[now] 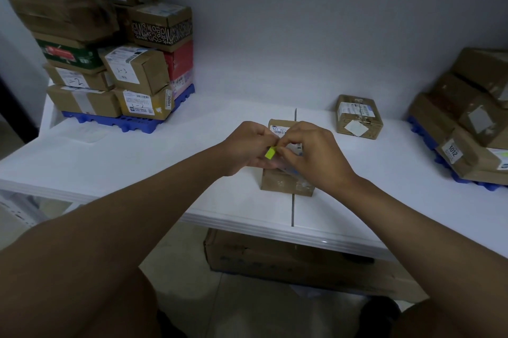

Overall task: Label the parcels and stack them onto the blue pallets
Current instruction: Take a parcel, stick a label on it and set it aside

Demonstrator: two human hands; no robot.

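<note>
A small brown parcel [286, 186] with a white barcode label stands in the middle of the white table [137, 156]. Both hands hover over its top. My left hand [247, 148] pinches a small yellow-green label [270, 152]. My right hand [313, 153] has its fingertips curled in against the same label, right beside the left fingers. A second brown parcel [358, 116] lies further back to the right. Stacked parcels [110, 62] fill a blue pallet [129, 123] at the back left. Another blue pallet [428, 139] at the right edge carries more parcels [472, 117].
A large cardboard box [275, 258] sits on the floor under the table. A seam [293, 208] splits the tabletop just below the parcel. A white wall closes the back.
</note>
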